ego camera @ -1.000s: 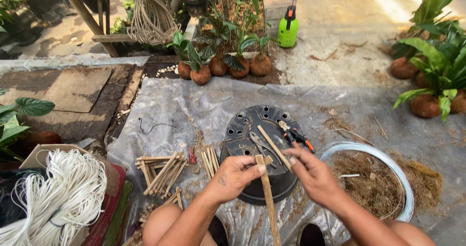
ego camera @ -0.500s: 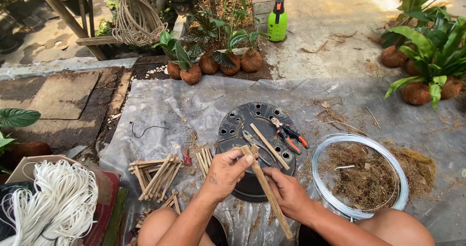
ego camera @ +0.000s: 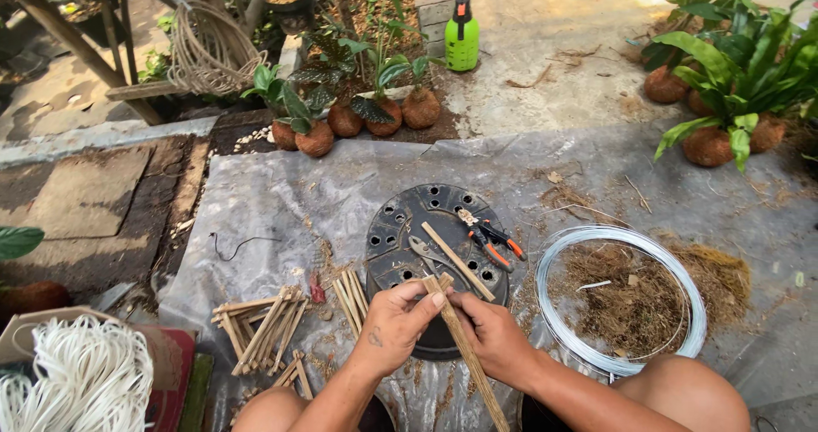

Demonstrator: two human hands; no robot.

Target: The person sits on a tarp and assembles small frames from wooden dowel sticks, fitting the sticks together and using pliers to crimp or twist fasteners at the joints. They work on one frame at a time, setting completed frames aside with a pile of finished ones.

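Since a second ago you have pulled both hands back toward your knees, off the middle of the upturned black plastic pot (ego camera: pixel 400 227), and the long bamboo strip (ego camera: pixel 464 351) now runs from your fingertips down between your legs instead of lying across the pot. Your left hand (ego camera: pixel 394 325) is closed around the strip's upper end, thumb and fingers pinching it; your right hand (ego camera: pixel 494 338) is wrapped around it just below, the two hands touching. The strip's top pokes out above your fingers, over the pot's near rim. On the pot lie one shorter bamboo stick (ego camera: pixel 457 262) and one pair of orange-handled pliers (ego camera: pixel 487 239). One coil of grey wire (ego camera: pixel 619 300) sits to your right, one loose pile of cut bamboo pieces (ego camera: pixel 260 330) to your left.
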